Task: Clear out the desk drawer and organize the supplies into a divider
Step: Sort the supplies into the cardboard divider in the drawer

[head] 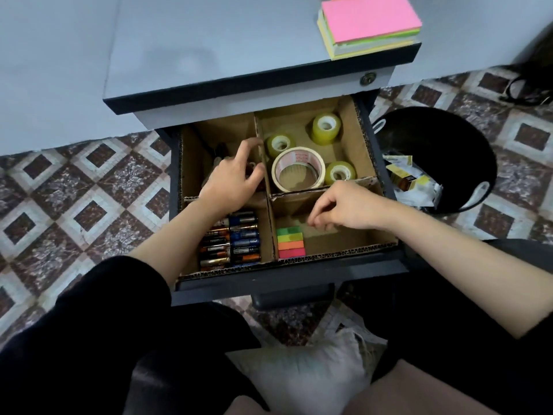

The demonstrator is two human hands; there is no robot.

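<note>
Divider [267, 175] sits in open drawer [287, 284], four compartments. Batteries [236, 238] front left; page flags [291, 242] front right; tape rolls [299, 172] back right. Left hand [230, 179] in back-left compartment, right hand [344, 205] in front-right one. Notepad stack [369, 23] on desk top [209, 40] behind drawer, right side. Bin [449, 139] right of drawer.

One blue battery [245, 250] reads "AA".
</note>
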